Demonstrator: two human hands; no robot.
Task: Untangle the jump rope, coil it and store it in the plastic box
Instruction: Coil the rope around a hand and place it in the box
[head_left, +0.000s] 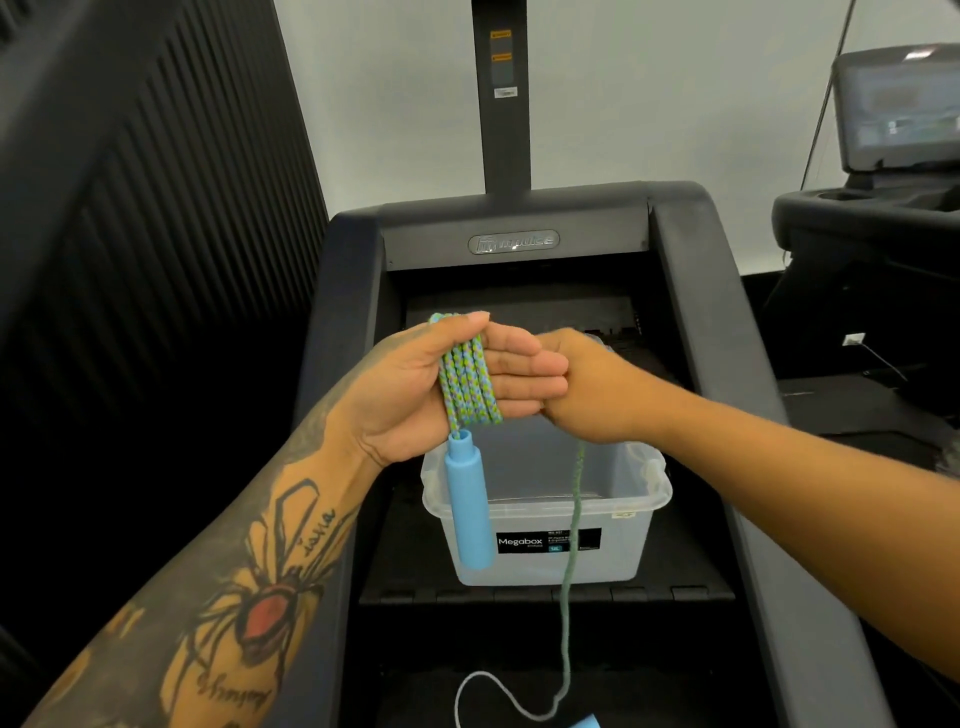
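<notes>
The green and blue braided jump rope (467, 384) is wound in several turns around my left hand (415, 395), which is held flat with the thumb pressing the coils. One blue handle (467, 509) hangs below that hand. My right hand (587, 387) sits just behind the left fingertips, closed on the free rope strand (571, 561), which drops past the box front and loops at the bottom. The second blue handle (584, 721) shows at the bottom edge. The clear plastic box (639, 483) labelled Megabox stands open under my hands.
The box rests on a black step of a stair-climber machine (696, 291), with raised side rails left and right and an upright post behind. A dark slatted wall (130, 234) fills the left. Another exercise machine with a screen (898, 109) stands at the right.
</notes>
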